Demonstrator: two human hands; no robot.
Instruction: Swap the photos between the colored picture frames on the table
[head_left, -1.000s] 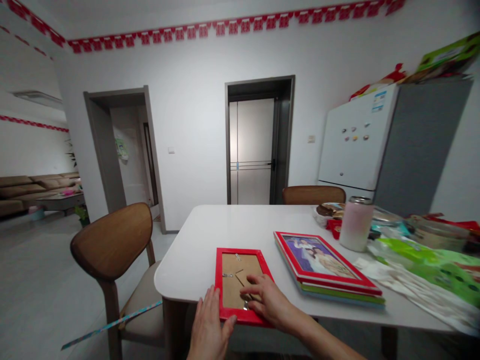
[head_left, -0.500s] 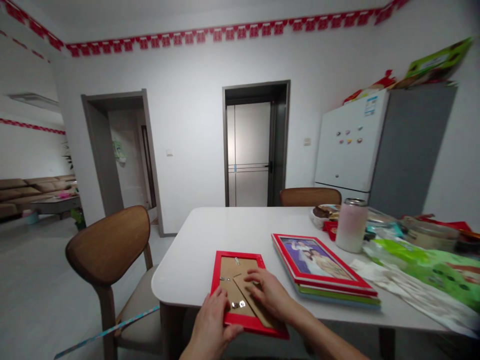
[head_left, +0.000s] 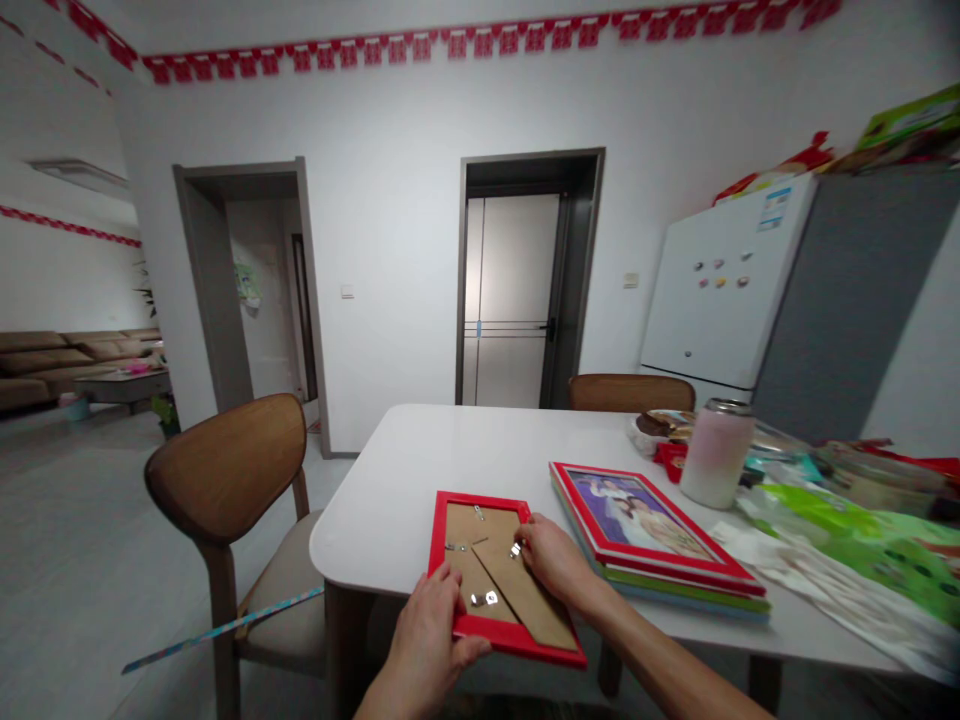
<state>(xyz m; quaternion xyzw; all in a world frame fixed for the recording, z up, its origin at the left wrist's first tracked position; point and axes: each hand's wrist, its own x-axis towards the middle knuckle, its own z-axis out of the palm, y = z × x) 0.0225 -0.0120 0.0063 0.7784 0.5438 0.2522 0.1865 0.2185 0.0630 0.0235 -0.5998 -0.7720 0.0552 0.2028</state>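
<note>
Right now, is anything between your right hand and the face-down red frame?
Nothing visible: the right hand is touching the face-down red frame, fingertips by a metal clip. The stack of frames sits off to the right, not between them.

Pink-white bottle (head_left: 716, 458) near green packet (head_left: 885, 555); wooden chair (head_left: 232, 475) left; fridge (head_left: 720, 325) right; brown sofa (head_left: 64, 362) far left

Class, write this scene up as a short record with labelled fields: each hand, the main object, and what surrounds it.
Left hand: on the near left corner of the red picture frame
Right hand: fingertips at a metal clip by the right edge
Frame side up: back, showing brown backing
Right of it: frame stack, a photo on top
Beyond stack: pink-and-white bottle, upright
Surface: white table
</note>
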